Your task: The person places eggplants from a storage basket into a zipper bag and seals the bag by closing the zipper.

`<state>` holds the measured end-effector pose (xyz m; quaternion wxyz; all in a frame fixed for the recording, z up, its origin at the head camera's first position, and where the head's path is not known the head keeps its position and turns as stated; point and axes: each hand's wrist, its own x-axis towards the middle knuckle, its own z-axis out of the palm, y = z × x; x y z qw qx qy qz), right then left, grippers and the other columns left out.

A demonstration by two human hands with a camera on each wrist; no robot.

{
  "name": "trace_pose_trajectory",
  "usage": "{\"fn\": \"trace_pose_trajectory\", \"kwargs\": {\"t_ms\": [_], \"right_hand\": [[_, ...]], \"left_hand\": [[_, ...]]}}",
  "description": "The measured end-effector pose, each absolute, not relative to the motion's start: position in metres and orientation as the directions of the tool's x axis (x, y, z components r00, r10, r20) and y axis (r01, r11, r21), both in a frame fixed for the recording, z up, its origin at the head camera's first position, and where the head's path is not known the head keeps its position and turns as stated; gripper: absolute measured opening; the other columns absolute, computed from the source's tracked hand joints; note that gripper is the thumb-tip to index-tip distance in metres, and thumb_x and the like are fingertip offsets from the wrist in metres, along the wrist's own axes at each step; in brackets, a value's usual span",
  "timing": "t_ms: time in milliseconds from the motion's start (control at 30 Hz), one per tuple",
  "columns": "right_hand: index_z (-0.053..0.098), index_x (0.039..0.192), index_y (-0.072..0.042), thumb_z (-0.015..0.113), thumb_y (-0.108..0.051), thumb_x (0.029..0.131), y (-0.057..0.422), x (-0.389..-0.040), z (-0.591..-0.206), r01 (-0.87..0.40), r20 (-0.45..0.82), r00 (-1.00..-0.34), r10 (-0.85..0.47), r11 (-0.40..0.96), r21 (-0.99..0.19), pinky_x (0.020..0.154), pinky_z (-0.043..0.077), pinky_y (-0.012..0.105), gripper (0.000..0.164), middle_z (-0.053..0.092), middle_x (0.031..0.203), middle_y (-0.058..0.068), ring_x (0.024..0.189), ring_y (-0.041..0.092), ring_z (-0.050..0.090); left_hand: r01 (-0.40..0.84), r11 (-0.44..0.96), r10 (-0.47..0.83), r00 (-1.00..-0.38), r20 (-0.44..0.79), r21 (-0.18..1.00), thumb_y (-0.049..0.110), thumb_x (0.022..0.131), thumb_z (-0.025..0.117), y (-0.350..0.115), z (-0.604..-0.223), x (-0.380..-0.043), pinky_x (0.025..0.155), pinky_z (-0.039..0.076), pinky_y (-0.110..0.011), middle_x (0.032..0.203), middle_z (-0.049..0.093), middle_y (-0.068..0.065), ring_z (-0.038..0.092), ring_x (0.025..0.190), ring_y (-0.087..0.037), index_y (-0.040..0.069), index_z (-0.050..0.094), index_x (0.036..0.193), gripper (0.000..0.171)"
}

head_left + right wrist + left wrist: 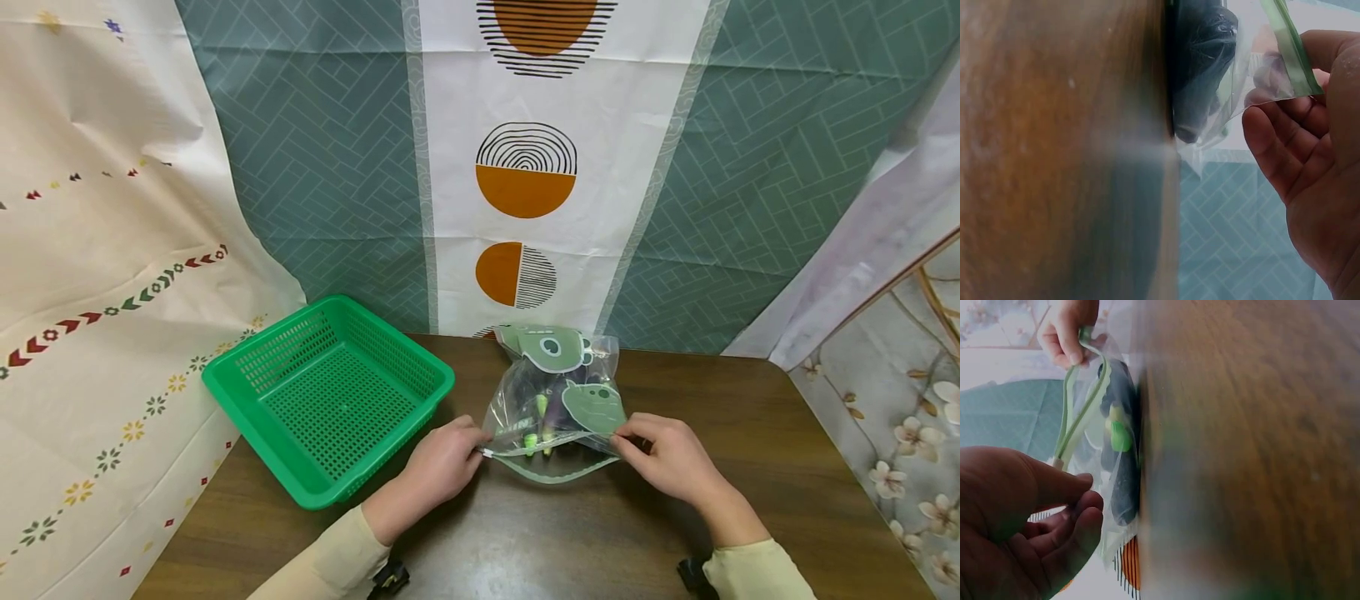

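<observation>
A clear zip bag point(512, 398) with green cartoon animal prints lies at the back middle of the table. Its green-edged mouth point(551, 478) faces me and gapes. My left hand point(444, 463) pinches the left corner of the mouth, by a small white slider point(1058, 463). At the opposite corner, my right hand point(669, 454) grips the green edge between thumb and fingers. Through the plastic show dark, long, eggplant-like things point(1200, 72) and a bright green and pale yellow piece point(1120, 436). Prints and folds hide part of the contents.
A green perforated plastic basket point(330, 497) stands to the left of the bag, with nothing in it. The brown wooden table point(517, 546) ends at a patterned cloth point(330, 167) behind. Floral fabric point(900, 467) borders the right side.
</observation>
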<state>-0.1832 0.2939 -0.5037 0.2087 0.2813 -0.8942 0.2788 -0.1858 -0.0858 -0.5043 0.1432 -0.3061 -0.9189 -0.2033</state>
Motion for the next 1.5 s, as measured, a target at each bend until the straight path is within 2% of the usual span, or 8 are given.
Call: {"fn": "trace_pose_trajectory", "kwargs": {"t_ms": [267,500,767,1000,1133,1233,1333,1500], "right_hand": [[0.08,0.091,-0.03,0.087,-0.003,0.09,0.297,-0.184,-0.503,-0.622,0.517,-0.761,-0.393,0.668,-0.408,0.06,0.049,0.023,0.028,0.061,0.084,-0.025,0.071,-0.002,0.054],[0.077,0.09,-0.032,0.084,0.001,0.088,0.299,-0.184,-0.504,-0.661,0.524,-0.737,-0.427,0.619,-0.425,0.059,0.049,0.025,0.034,0.06,0.085,-0.024,0.073,-0.002,0.056],[0.077,0.097,-0.032,0.085,-0.001,0.091,0.291,-0.182,-0.503,-0.677,0.521,-0.728,-0.445,0.583,-0.449,0.06,0.05,0.022,0.033,0.061,0.088,-0.023,0.073,-0.003,0.056],[0.077,0.106,-0.026,0.088,-0.012,0.093,0.266,-0.177,-0.497,-0.748,0.588,-0.642,-0.492,0.568,-0.343,0.061,0.049,0.017,0.022,0.062,0.091,-0.022,0.069,0.001,0.058],[0.078,0.107,-0.022,0.084,-0.026,0.101,0.249,-0.176,-0.493,-0.794,0.641,-0.57,-0.514,0.544,-0.27,0.059,0.044,0.014,0.01,0.063,0.089,-0.016,0.066,0.004,0.057],[0.078,0.107,-0.02,0.076,-0.037,0.107,0.236,-0.176,-0.491,-0.825,0.679,-0.514,-0.525,0.519,-0.223,0.057,0.041,0.012,0.017,0.064,0.087,-0.011,0.065,0.007,0.057],[0.077,0.107,-0.02,0.072,-0.041,0.109,0.224,-0.176,-0.49,-0.843,0.706,-0.473,-0.527,0.504,-0.188,0.057,0.042,0.013,0.022,0.065,0.087,-0.01,0.066,0.008,0.059],[0.076,0.11,-0.022,0.08,-0.037,0.104,0.206,-0.178,-0.489,-0.848,0.702,-0.465,-0.539,0.498,-0.18,0.061,0.047,0.019,0.017,0.066,0.091,-0.012,0.07,0.009,0.062]], "left_hand": [[0.694,0.676,0.563,-0.704,0.434,0.248,0.001,0.094,0.083,-0.093,-0.507,-0.184,0.064,0.058,-0.035,0.091,0.065,0.001,0.068,0.077,-0.017,0.009,0.085,0.11,0.018],[0.716,0.645,0.591,-0.689,0.42,0.266,0.0,0.096,0.082,-0.099,-0.507,-0.185,0.069,0.06,-0.034,0.093,0.066,0.001,0.067,0.08,-0.015,0.008,0.085,0.114,0.02],[0.717,0.638,0.604,-0.692,0.395,0.279,0.0,0.098,0.079,-0.102,-0.507,-0.186,0.071,0.059,-0.031,0.091,0.065,0.002,0.064,0.08,-0.012,0.007,0.084,0.112,0.017],[0.717,0.628,0.62,-0.696,0.363,0.301,0.003,0.101,0.078,-0.104,-0.506,-0.187,0.076,0.06,-0.033,0.093,0.065,0.002,0.066,0.084,-0.013,0.007,0.083,0.114,0.014],[0.725,0.622,0.638,-0.689,0.344,0.297,0.007,0.103,0.077,-0.105,-0.505,-0.188,0.078,0.06,-0.033,0.094,0.065,0.002,0.066,0.086,-0.014,0.007,0.083,0.115,0.013],[0.724,0.619,0.642,-0.689,0.335,0.304,0.009,0.105,0.077,-0.105,-0.504,-0.187,0.079,0.059,-0.033,0.094,0.066,0.002,0.065,0.087,-0.014,0.007,0.083,0.115,0.013],[0.726,0.616,0.641,-0.688,0.341,0.307,0.009,0.105,0.075,-0.106,-0.504,-0.187,0.08,0.059,-0.033,0.094,0.065,0.002,0.065,0.088,-0.014,0.007,0.082,0.114,0.012],[0.723,0.614,0.633,-0.69,0.35,0.316,0.009,0.106,0.073,-0.107,-0.504,-0.187,0.079,0.059,-0.033,0.094,0.064,0.003,0.064,0.087,-0.014,0.007,0.081,0.112,0.01]]}}
